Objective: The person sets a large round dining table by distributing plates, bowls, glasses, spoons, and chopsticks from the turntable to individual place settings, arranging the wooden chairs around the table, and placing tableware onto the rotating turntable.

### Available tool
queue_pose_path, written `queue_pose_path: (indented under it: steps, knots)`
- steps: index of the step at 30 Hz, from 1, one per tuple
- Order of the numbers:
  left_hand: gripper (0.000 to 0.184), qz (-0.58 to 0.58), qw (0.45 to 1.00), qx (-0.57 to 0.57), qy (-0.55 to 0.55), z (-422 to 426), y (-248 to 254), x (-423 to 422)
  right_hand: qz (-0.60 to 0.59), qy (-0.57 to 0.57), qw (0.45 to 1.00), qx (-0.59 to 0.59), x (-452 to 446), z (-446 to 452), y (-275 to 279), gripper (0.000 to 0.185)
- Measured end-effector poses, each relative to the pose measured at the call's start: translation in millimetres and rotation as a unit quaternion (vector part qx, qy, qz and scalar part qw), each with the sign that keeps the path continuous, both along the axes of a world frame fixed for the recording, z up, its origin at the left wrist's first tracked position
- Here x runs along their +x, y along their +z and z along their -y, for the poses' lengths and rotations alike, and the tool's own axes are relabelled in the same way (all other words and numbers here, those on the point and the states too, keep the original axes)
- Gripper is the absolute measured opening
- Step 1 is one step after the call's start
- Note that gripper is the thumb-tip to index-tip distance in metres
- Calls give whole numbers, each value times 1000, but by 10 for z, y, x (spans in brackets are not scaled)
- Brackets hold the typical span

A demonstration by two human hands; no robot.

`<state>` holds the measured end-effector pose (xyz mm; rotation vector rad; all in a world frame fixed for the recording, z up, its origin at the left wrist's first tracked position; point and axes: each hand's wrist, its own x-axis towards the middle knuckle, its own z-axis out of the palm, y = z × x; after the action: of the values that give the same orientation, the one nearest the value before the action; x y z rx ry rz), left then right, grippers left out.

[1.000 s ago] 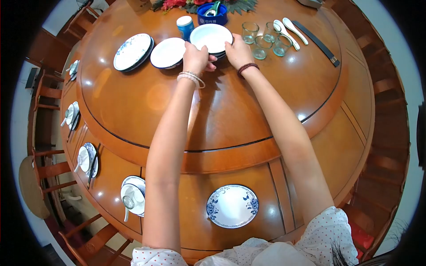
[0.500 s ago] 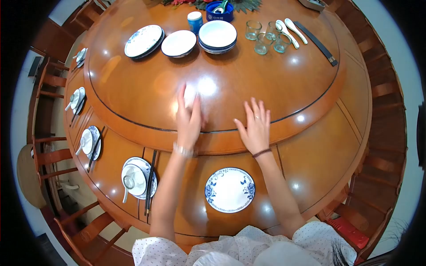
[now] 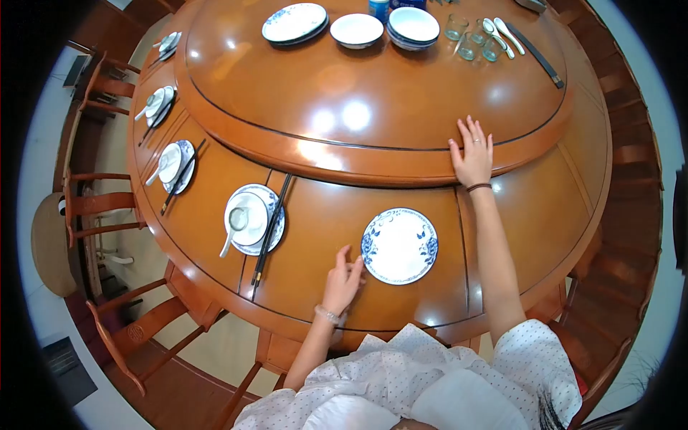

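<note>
A white plate with blue flowers (image 3: 399,246) lies on the table's near edge before me. Just off its lower left rim is my left hand (image 3: 344,281), its fingers apart and slightly curled, with nothing seen in it. My right hand (image 3: 474,159) rests palm down and fingers spread on the rim of the raised turntable (image 3: 401,159), beyond the plate to the right. To the left sits a place setting: a white bowl (image 3: 252,228) holding a small glass (image 3: 239,217) and a white spoon (image 3: 227,244) on a blue-patterned plate, with dark chopsticks (image 3: 272,233) alongside.
On the turntable are stacked oval plates (image 3: 294,23), a white bowl (image 3: 357,31), stacked bowls (image 3: 413,26), several glasses (image 3: 468,49), two white spoons (image 3: 509,36) and dark chopsticks (image 3: 537,57). More settings (image 3: 170,163) line the left edge. Wooden chairs (image 3: 147,331) surround the table.
My left hand has come back from the turntable to beside the plate. My right hand has shifted rightward along the rim. The view has also shifted, so the table's things appear higher and further right.
</note>
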<state>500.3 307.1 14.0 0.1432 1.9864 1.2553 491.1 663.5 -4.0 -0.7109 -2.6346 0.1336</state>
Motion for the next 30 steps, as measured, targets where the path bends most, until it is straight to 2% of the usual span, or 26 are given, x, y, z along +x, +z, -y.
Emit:
queue_pose_path:
  steps: [4, 6, 8, 9, 10, 11, 12, 13, 14, 15, 16, 17, 18, 20, 23, 24, 27, 30]
  knots:
    - [41, 41, 996, 70, 26, -174, -203, 39, -15, 22, 1000, -4, 155, -298, -38, 38]
    - [37, -49, 997, 45, -33, -190, -318, -5, -33, 34, 999, 19, 245, -487, -75, 34]
    - [33, -60, 996, 61, -34, -213, -369, 1, 10, -7, 994, 107, 371, -594, -60, 32]
    - [31, -53, 994, 90, -31, -205, -381, 30, 8, -10, 994, 107, 400, -512, -63, 32]
    - [29, -45, 991, 121, -29, -203, -345, 36, -32, -57, 990, 122, 453, -423, -54, 30]
    - [27, -55, 992, 106, -44, -190, -301, 55, -72, -104, 982, 138, 513, -361, -40, 29]
    - [27, -58, 991, 113, -47, -187, -209, 74, -129, -70, 987, 70, 584, -162, 22, 28]
    - [27, -46, 989, 136, -20, -173, -126, 94, -166, -53, 982, -70, 664, 178, 178, 28]
    - [26, -35, 987, 157, 7, -162, -49, 80, -211, -47, 956, -197, 762, 483, 175, 28]
    - [26, -22, 986, 165, 8, -144, 54, 29, -244, -34, 941, -232, 860, 689, 3, 29]
    - [26, -22, 986, 167, 6, -165, 137, -53, -214, -33, 884, -414, 937, 1026, 239, 29]
    - [26, -35, 978, 203, 30, -217, 203, -170, -214, -24, 874, -436, 927, 1241, 260, 30]
    - [26, -47, 969, 236, 54, -264, 287, -294, -200, -9, 889, -413, 919, 1378, 246, 33]
    - [26, -34, 959, 269, 83, -457, 477, -626, -248, 5, 802, -544, 664, 1563, 418, 39]
    - [23, -76, 954, 284, 60, -758, 568, -1208, -296, 16, 743, -600, 50, 1471, 625, 55]
    - [23, -139, 956, 255, 47, -892, 571, -1429, -271, 21, 750, -603, -153, 1355, 641, 57]
    - [25, -228, 943, 237, 45, -1353, 590, -2029, -316, 72, 726, -607, -867, 941, 512, 63]
    - [26, -303, 946, 120, 3, -1760, 645, -2625, -335, 109, 739, -574, -1512, 402, 312, 65]
